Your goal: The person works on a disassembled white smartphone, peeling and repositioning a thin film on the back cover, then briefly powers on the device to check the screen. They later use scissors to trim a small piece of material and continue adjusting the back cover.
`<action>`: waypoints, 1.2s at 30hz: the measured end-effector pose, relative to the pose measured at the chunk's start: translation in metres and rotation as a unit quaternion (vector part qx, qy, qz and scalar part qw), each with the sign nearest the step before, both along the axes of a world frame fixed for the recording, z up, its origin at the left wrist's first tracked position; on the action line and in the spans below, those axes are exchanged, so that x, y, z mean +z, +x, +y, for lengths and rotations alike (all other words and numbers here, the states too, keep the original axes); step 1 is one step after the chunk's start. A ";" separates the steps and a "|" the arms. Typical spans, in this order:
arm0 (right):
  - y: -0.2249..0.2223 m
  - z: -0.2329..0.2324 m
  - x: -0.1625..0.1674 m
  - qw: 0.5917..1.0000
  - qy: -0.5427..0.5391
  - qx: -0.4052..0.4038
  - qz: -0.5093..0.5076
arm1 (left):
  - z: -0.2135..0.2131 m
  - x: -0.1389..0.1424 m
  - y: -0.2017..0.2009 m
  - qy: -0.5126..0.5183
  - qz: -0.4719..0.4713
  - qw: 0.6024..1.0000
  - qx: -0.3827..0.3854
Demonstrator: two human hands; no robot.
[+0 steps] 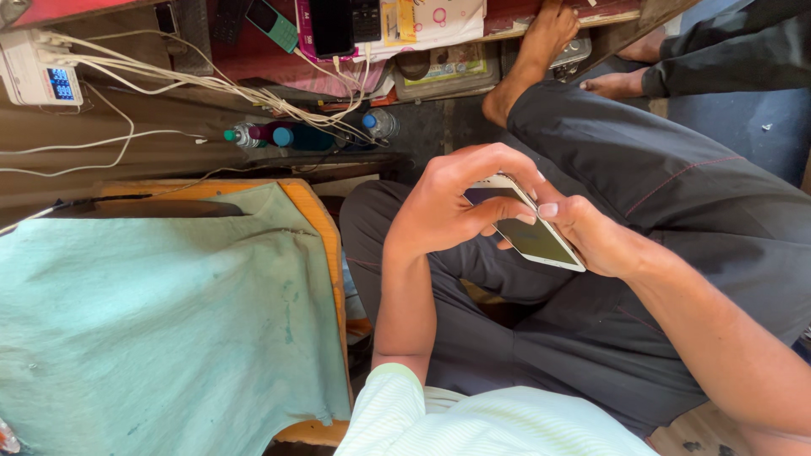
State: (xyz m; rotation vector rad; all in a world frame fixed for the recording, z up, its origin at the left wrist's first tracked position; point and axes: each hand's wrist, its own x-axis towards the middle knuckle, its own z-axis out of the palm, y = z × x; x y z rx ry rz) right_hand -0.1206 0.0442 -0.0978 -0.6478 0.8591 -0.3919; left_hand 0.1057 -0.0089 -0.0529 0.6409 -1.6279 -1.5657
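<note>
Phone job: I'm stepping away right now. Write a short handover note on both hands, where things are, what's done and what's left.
Left hand: holds the white phone at its upper end, thumb on the screen edge.
Right hand: grips the lower right end of the phone, thumb on the screen.
Phone: over the lap, above the dark trousers, screen up and unlit, still in one piece.
Nearby: wooden table under a green cloth to the left; white cables and bottles beyond it.
Done: phone picked up and held in both hands.
Left: nothing opened or removed yet; no tool in hand.
</note>
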 end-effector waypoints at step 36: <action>0.013 -0.023 0.042 0.984 0.061 -0.147 -0.080 | -0.005 -0.019 -0.003 0.056 -0.024 0.988 0.139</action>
